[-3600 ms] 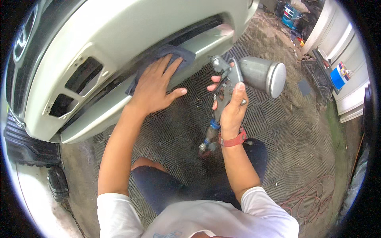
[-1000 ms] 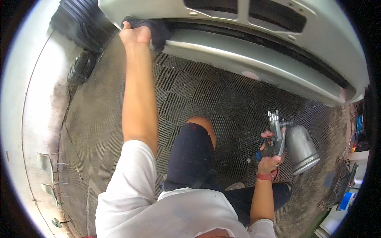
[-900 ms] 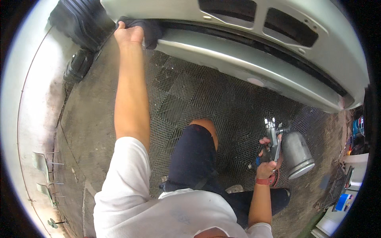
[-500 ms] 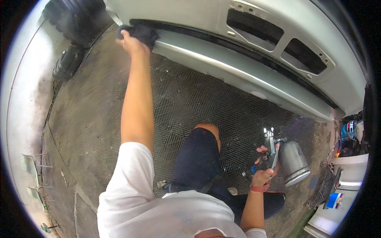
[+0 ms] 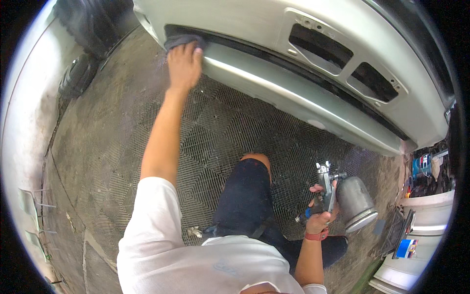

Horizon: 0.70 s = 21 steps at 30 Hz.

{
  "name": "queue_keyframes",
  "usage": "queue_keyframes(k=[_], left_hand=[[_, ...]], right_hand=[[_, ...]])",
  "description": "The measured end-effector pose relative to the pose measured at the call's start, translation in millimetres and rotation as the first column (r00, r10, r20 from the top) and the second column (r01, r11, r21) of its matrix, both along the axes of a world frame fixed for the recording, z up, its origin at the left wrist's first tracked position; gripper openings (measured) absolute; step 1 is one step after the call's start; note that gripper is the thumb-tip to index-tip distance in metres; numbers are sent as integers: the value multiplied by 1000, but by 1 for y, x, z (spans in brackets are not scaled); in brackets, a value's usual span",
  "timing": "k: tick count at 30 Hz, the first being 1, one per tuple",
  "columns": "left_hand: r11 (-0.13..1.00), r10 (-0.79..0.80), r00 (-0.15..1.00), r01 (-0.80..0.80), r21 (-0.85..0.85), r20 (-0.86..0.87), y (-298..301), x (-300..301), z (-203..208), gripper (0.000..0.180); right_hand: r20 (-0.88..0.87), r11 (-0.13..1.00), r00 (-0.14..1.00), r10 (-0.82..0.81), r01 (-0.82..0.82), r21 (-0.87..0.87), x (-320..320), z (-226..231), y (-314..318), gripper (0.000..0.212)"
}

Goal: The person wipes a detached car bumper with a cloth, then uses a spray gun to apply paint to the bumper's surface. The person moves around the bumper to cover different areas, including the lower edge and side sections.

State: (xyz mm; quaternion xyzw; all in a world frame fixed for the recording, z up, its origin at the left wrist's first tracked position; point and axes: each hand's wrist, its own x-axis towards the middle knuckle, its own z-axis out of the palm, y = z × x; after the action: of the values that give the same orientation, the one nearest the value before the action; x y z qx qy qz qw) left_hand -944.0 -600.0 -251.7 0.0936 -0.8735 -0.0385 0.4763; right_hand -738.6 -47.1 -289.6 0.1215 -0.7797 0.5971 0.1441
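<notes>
Left hand [image 5: 184, 67] on dark cloth [image 5: 184, 41], at left end of panel [image 5: 274, 82]; finger clamping, I cannot tell. Right hand [image 5: 318, 222] clamped round spray gun [image 5: 326, 196]. Possible: gritty cloth scratching panel; tilted cup [image 5: 356, 200] leaking.

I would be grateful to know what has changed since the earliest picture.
The left hand has moved the dark cloth leftward along the silvery car ledge, near its left end, and is now farther from the right hand. Nothing was let go: the right hand still holds the spray gun.
</notes>
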Motion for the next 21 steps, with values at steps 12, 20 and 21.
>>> queue_keyframes(k=[12, 20, 21], left_hand=[[949, -316, 946, 316, 3, 75, 103, 9, 15, 40], [998, -18, 974, 33, -62, 227, -58, -8, 10, 54], [995, -23, 974, 44, -89, 226, -52, -8, 14, 53]], right_hand=[[-50, 995, 995, 83, -80, 56, -8, 22, -49, 116], [77, 996, 994, 83, -85, 18, -4, 23, -50, 120], [94, 998, 993, 65, -66, 7, -2, 24, -50, 121]])
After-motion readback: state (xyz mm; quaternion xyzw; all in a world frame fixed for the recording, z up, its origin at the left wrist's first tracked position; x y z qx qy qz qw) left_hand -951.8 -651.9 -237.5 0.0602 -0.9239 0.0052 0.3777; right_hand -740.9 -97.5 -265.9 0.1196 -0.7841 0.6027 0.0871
